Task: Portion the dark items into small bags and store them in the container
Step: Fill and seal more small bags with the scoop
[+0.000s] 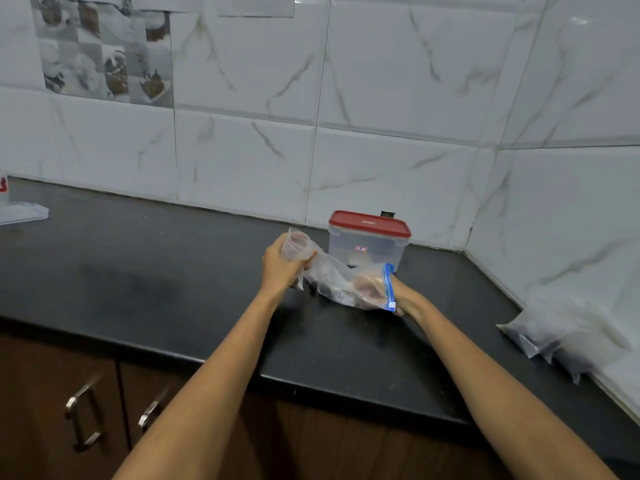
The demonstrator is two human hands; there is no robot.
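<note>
My left hand [282, 266] grips a small clear plastic cup [295, 247] together with one end of a clear zip bag [341, 284]. The bag stretches to the right across the black counter [173, 271], with my right hand [403, 299] holding its blue zip end [389, 287]. Brownish contents show through the bag near the zip, blurred by the plastic. Just behind the bag stands a clear container [367, 249] with its red lid [369, 224] on. Dark items fill several clear bags [554, 337] that lie at the right side of the counter.
A clear flat plastic piece [22, 212] lies at the far left of the counter. White marble-look tiled walls meet in a corner behind the container. Brown cabinet doors with metal handles [83, 417] sit below the counter's front edge.
</note>
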